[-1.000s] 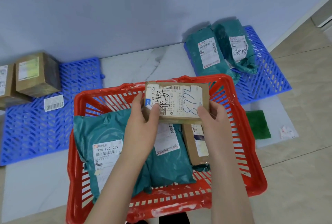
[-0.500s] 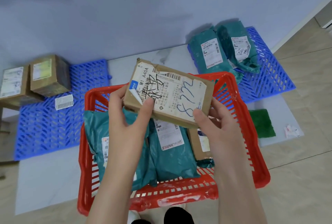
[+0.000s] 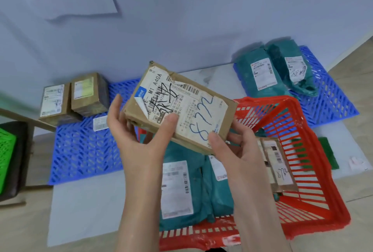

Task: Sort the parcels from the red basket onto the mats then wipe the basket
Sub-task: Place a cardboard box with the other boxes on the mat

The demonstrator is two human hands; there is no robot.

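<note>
Two hands hold one brown cardboard parcel [image 3: 179, 108] tilted in the air over the far left corner of the red basket [image 3: 327, 219]. The left hand [image 3: 137, 136] grips the parcel's near left corner, thumb pressed on the white label and fingers curled behind the left edge. The right hand [image 3: 236, 150] grips the near right corner, thumb on top beside the blue handwritten number and fingers underneath.

In the basket below, two teal mailer bags [image 3: 181, 181] lie side by side toward the near edge, and a small brown parcel [image 3: 278, 163] lies along the right wall. The left blue mat [image 3: 84, 146] carries two cardboard boxes [image 3: 53, 102] at its far left corner. The right blue mat [image 3: 333, 98] carries two teal bags [image 3: 260, 74] at its far edge. A green scouring pad [image 3: 329, 152] lies just beside the basket's right wall.
</note>
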